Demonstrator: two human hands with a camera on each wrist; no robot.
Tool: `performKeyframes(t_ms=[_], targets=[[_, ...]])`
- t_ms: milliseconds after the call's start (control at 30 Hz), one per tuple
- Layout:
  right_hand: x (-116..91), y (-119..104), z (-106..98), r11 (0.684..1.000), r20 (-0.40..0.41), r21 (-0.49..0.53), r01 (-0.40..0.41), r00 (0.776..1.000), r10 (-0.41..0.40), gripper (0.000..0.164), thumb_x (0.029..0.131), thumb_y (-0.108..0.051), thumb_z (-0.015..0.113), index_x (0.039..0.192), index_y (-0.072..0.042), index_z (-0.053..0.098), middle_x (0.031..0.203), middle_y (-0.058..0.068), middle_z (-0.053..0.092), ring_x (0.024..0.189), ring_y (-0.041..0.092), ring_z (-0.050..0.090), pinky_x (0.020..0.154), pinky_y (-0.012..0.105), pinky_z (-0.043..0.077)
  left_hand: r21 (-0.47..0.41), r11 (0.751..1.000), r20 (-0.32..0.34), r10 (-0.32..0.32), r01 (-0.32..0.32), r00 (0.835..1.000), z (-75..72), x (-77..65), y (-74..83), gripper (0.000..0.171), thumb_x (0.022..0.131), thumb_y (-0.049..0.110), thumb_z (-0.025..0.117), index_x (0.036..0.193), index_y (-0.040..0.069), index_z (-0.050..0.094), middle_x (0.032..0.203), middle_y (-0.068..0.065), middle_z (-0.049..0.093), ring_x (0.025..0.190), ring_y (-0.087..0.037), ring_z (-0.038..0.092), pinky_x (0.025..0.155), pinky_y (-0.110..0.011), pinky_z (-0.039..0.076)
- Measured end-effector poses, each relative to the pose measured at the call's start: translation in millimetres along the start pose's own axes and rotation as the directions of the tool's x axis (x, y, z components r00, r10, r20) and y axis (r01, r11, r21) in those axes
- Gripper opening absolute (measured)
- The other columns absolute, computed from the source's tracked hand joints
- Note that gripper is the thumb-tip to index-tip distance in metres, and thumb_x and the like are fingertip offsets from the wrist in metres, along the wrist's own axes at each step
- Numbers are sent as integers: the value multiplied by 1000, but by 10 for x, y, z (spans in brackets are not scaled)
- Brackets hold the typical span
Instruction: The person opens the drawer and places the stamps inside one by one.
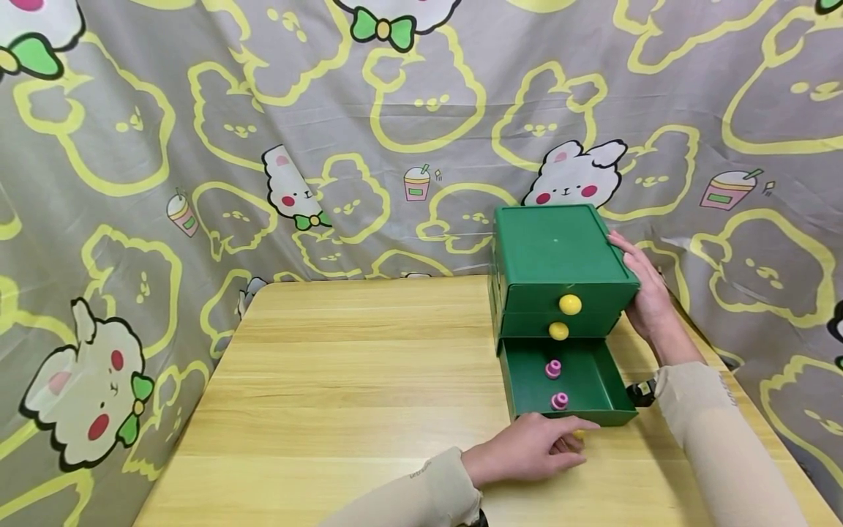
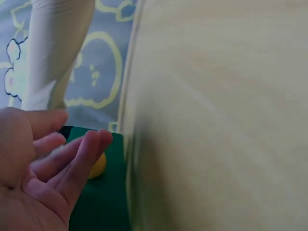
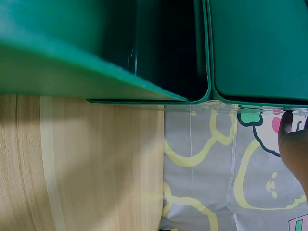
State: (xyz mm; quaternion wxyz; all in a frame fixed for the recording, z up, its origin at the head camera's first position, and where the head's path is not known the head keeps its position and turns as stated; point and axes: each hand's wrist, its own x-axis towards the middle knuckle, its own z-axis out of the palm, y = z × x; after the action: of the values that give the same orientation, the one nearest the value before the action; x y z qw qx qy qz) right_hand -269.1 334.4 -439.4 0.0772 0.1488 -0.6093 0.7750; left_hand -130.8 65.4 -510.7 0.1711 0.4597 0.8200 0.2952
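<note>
A green drawer cabinet stands on the table, its bottom drawer pulled out. Inside that drawer are two small pink stepped pieces, one farther back and one near the front wall; their kind is unclear. My left hand is at the drawer's front, beside its yellow knob. In the left wrist view, its loosely bent fingers partly cover the knob without closing round it. With fingers extended, my right hand rests against the cabinet's right side; the right wrist view shows only part of that hand.
The two upper drawers are closed, with yellow knobs on the top drawer and middle drawer. The wooden table extends to the left. A grey patterned curtain hangs behind and along the sides, close to the cabinet's back.
</note>
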Motion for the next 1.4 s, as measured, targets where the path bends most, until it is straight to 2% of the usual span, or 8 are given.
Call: performKeyframes(t_ms=[300,433,600,733,867,1000,1400], targets=[[-1,-5,7,1000,-4,-2,4,1000,-4,49,113,-27,39,160,-13,40,171,-7,22,160,13,9,127,25,17,-19,997,-72,-78,77,994,116,-7,-40,50,104,28,64,152,29,49,116,17,74,89,21,60,78,0,45],[-5,-3,11,1000,0,9,10,1000,-10,49,113,-25,38,160,-12,39,171,-7,21,160,12,8,127,25,16,-22,997,-150,-72,70,986,153,-3,-58,47,103,23,66,149,28,54,116,16,74,93,19,61,79,0,45],[-2,-7,21,1000,1,15,9,1000,-9,49,114,-24,37,161,-12,38,172,-7,21,160,12,7,127,24,15,-7,997,-273,-70,71,960,189,13,-74,41,100,18,71,139,27,65,116,15,73,90,19,58,78,1,44],[-1,-11,19,1000,-1,21,13,1000,-13,49,113,-24,38,161,-11,38,172,-7,21,160,12,7,127,24,16,-28,996,-327,-94,90,940,205,38,-70,34,99,21,72,132,27,70,114,16,74,88,22,56,77,1,44],[-3,-14,11,1000,2,24,18,1000,-18,49,113,-24,38,160,-10,38,172,-6,20,160,12,7,127,24,15,-68,991,-370,-136,119,919,205,68,-57,27,99,24,72,126,30,74,105,18,76,80,22,54,72,0,43],[-1,-16,10,1000,0,20,18,1000,-18,49,113,-24,38,160,-10,39,171,-6,22,160,12,8,127,24,16,-80,987,-385,-162,142,909,195,81,-50,25,99,27,71,124,32,75,99,19,76,75,21,52,69,0,42],[-2,-14,8,1000,4,19,15,1000,-16,49,113,-24,38,160,-10,39,171,-7,23,160,11,9,126,23,18,-79,985,-380,-173,155,908,160,105,-67,25,99,28,72,123,32,76,101,19,76,74,21,51,68,-1,42]])
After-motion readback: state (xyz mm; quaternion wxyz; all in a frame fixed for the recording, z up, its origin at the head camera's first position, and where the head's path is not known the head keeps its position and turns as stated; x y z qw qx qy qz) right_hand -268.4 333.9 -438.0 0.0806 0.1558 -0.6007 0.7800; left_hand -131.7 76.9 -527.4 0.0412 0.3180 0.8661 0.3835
